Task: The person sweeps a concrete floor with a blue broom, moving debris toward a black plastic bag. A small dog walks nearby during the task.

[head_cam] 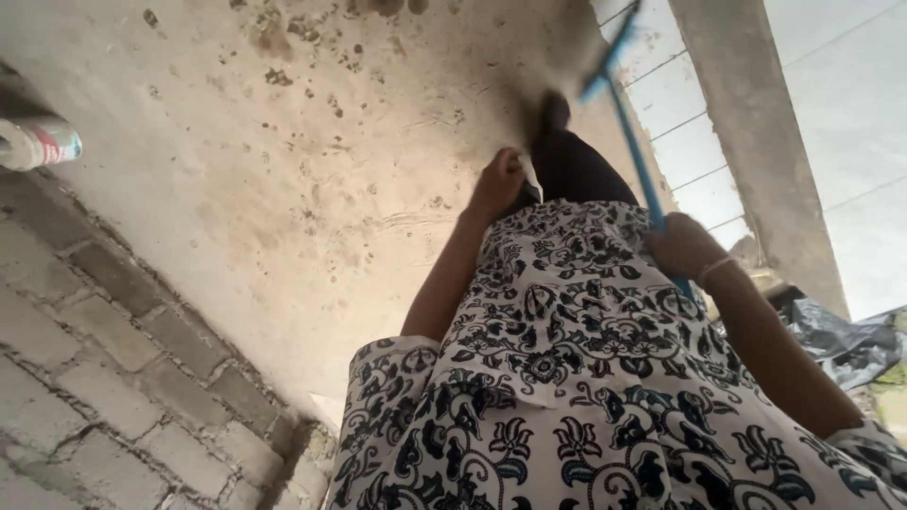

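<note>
The stained grey concrete floor (236, 189) looked rough and matt. The grey brick wall (104, 378) was coarse. The thin blue broom handle (635, 151) looked smooth, the patterned white-and-black cloth garment (576, 378) soft.

broom (631, 132) | blue handle, tilted | right hand (682, 247) grips shaft | head on dirty concrete floor

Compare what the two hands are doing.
The right hand grips the thin blue broom handle and wears a thin bracelet; the left hand holds up a fold of the black-and-white floral patterned dress and shows no bracelet. The right hand sits nearer the camera than the left. Both are closed.
</note>
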